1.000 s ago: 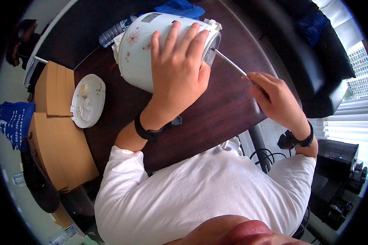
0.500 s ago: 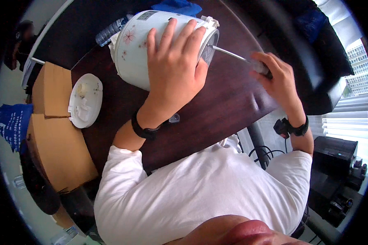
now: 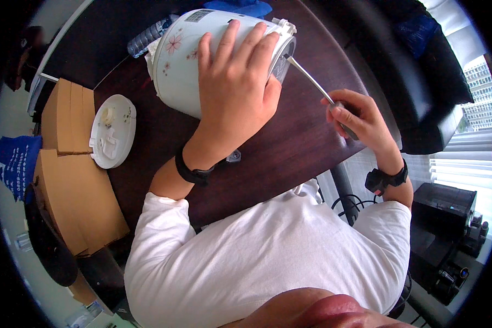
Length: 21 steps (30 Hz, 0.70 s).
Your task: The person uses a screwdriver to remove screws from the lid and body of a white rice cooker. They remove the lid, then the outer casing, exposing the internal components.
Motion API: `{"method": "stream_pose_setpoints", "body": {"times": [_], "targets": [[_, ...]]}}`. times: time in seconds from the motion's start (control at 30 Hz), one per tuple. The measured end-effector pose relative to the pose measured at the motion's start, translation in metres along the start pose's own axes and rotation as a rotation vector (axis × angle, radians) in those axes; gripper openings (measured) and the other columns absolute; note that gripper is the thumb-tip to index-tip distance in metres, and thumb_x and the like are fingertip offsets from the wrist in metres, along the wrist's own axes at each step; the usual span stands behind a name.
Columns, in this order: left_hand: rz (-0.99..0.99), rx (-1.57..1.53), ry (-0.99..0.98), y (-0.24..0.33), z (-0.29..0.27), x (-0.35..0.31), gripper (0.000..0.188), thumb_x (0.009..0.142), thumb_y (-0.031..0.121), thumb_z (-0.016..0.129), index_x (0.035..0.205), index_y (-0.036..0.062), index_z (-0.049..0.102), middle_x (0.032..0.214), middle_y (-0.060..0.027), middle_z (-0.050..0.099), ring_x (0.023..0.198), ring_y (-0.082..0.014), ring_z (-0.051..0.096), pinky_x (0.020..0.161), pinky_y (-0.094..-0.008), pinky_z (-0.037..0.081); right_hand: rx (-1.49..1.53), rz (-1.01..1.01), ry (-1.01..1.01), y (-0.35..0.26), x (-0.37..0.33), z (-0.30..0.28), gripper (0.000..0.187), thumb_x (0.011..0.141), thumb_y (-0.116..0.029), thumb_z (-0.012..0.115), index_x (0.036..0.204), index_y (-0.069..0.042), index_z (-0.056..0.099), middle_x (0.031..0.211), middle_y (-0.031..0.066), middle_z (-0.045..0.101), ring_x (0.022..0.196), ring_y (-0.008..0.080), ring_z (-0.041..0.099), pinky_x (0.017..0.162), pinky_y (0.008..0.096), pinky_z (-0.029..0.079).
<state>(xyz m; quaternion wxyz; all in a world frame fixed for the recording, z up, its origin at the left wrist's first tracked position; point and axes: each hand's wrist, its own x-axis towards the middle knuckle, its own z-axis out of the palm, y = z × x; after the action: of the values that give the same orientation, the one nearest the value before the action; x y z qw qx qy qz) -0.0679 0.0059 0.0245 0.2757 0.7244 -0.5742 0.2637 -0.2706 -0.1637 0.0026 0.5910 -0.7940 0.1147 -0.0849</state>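
A white rice cooker (image 3: 183, 71) with a pink flower print lies on its side at the far middle of the table, its grey end face turned right. My left hand (image 3: 238, 82) rests over its side with fingers spread and stretched out, thumb near the rim. My right hand (image 3: 358, 121) is closed around the handle of a screwdriver (image 3: 311, 82). The long metal shaft slants up to the left, and its tip is at the cooker's end face. Whether it sits in a screw cannot be made out.
A white oval lid (image 3: 127, 136) with small parts in it lies left on the dark table (image 3: 273, 158). Beside it stands a cardboard box (image 3: 87, 197). A plastic bottle (image 3: 147, 41) and blue cloth (image 3: 246, 7) lie behind the cooker. A black sofa (image 3: 410, 82) is at right.
My right hand has moved down and slightly left, so the screwdriver slants more steeply. Its grip on the handle is turned. The left hand has barely shifted on the cooker.
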Motion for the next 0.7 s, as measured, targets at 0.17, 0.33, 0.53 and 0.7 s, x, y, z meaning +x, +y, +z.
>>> {"method": "stream_pose_setpoints", "body": {"times": [0.17, 0.33, 0.53, 0.7], "targets": [[0.004, 0.006, -0.006, 0.0, 0.0, 0.0, 0.051, 0.075, 0.012, 0.062, 0.126, 0.0073, 0.059, 0.134, -0.0101, 0.059, 0.128, -0.0369, 0.05, 0.108, -0.0569, 0.029, 0.032, 0.027, -0.004, -0.002, -0.002, 0.002, 0.038, 0.096, -0.03, 0.065, 0.115, 0.003, 0.064, 0.077, 0.0037, 0.063, 0.056, 0.006, 0.055, 0.048, 0.0208, 0.041], [0.0, 0.006, -0.009, 0.001, -0.001, 0.0, 0.051, 0.075, 0.011, 0.063, 0.126, 0.0076, 0.059, 0.134, -0.0095, 0.059, 0.128, -0.0364, 0.05, 0.108, -0.0565, 0.029, 0.027, 0.021, -0.01, -0.003, -0.004, 0.001, 0.039, 0.096, -0.031, 0.065, 0.115, 0.003, 0.064, 0.077, 0.0038, 0.063, 0.057, 0.0059, 0.055, 0.048, 0.0211, 0.042], [-0.004, 0.015, -0.005, 0.0, 0.0, 0.0, 0.051, 0.075, 0.011, 0.063, 0.126, 0.0081, 0.059, 0.134, -0.009, 0.059, 0.128, -0.0358, 0.05, 0.108, -0.0565, 0.029, -0.043, 0.007, 0.011, -0.009, -0.003, 0.003, 0.039, 0.096, -0.032, 0.065, 0.115, 0.001, 0.064, 0.077, 0.0031, 0.063, 0.058, 0.0056, 0.055, 0.048, 0.0205, 0.042], [0.002, 0.024, -0.005, 0.0, 0.0, -0.001, 0.05, 0.075, 0.011, 0.063, 0.126, 0.0082, 0.059, 0.134, -0.0091, 0.059, 0.128, -0.0356, 0.05, 0.108, -0.0566, 0.029, -0.373, -0.048, 0.036, -0.029, -0.005, -0.008, 0.032, 0.094, -0.027, 0.067, 0.113, -0.002, 0.067, 0.084, 0.0094, 0.067, 0.059, 0.0136, 0.061, 0.051, 0.0223, 0.047]]}}
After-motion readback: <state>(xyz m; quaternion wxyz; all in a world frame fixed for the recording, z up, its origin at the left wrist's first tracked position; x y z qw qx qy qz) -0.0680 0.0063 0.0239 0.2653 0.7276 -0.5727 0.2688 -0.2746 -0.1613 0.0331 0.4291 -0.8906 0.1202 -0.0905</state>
